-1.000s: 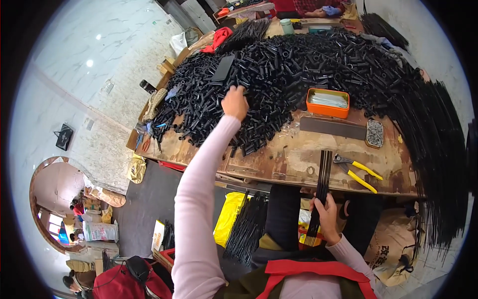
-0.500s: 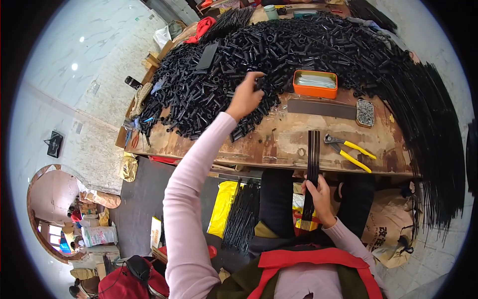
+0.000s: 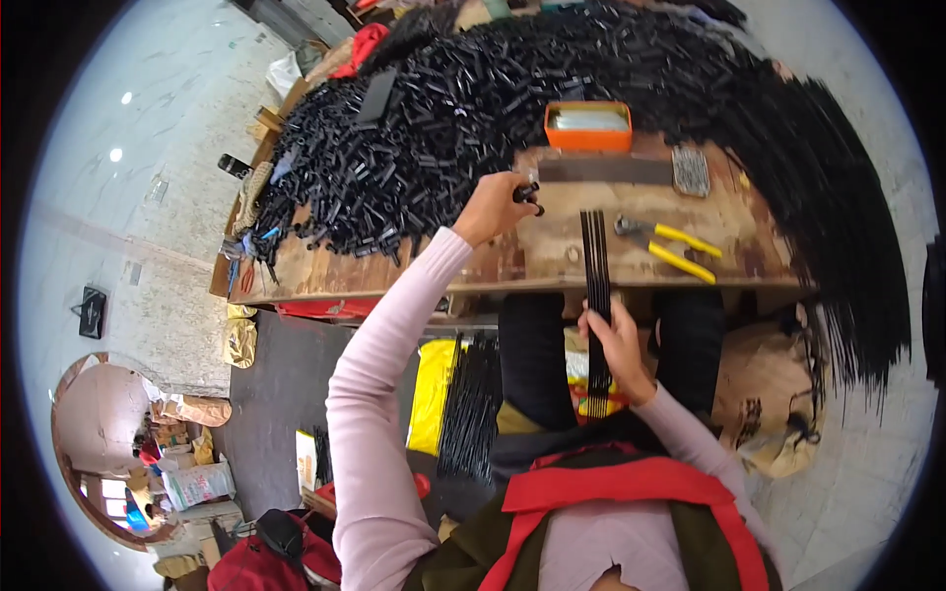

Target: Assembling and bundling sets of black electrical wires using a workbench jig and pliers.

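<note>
Brown, worn wood is making up the surface point(image 3: 552, 231); a big heap of short black tubes point(image 3: 414, 148) is covering its far and left parts. Left hand point(image 3: 498, 207) is pinching a couple of black pieces point(image 3: 529, 197), fingers narrow, over bare wood just right of the heap. Right hand point(image 3: 619, 340) is closing around a bundle of thin black rods point(image 3: 594, 256) at the near edge, the rods' far ends reaching over the surface. Yellow-handled pliers point(image 3: 685, 254) are lying right of the rods. Farther back, an orange tin point(image 3: 588, 140), a dark flat strip point(image 3: 606, 169) and a small tray of grey bits point(image 3: 691, 171) are sitting. Long black rods point(image 3: 857, 227) are hanging off the right side. Room: pale wall point(image 3: 128, 222) is standing left; a yellow packet point(image 3: 432, 394) is lying on dark floor point(image 3: 286, 394).
</note>
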A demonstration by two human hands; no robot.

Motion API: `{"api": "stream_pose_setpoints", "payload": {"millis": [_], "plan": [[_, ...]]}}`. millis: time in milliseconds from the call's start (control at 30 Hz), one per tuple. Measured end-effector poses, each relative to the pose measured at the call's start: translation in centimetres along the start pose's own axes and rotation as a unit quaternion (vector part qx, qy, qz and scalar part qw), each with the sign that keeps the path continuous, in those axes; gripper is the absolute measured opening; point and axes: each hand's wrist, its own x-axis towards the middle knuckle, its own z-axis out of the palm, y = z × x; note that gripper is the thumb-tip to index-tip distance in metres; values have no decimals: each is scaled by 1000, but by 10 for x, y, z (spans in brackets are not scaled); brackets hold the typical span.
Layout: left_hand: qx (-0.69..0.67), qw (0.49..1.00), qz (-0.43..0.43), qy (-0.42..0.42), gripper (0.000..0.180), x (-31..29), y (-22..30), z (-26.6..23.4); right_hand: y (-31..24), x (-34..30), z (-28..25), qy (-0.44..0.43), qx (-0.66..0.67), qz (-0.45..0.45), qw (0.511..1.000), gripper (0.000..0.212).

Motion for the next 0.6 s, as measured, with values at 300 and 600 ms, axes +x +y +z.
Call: {"api": "stream_pose_setpoints", "payload": {"millis": [300, 600], "plan": [[-286, 958, -32, -4, 20, -24, 68, 35, -10, -23, 9, -64, 16, 4, 998, 37], [-366, 892, 263, 34, 20, -134, 214, -14, -27, -80, 31, 22, 89, 36, 995, 15]]}}
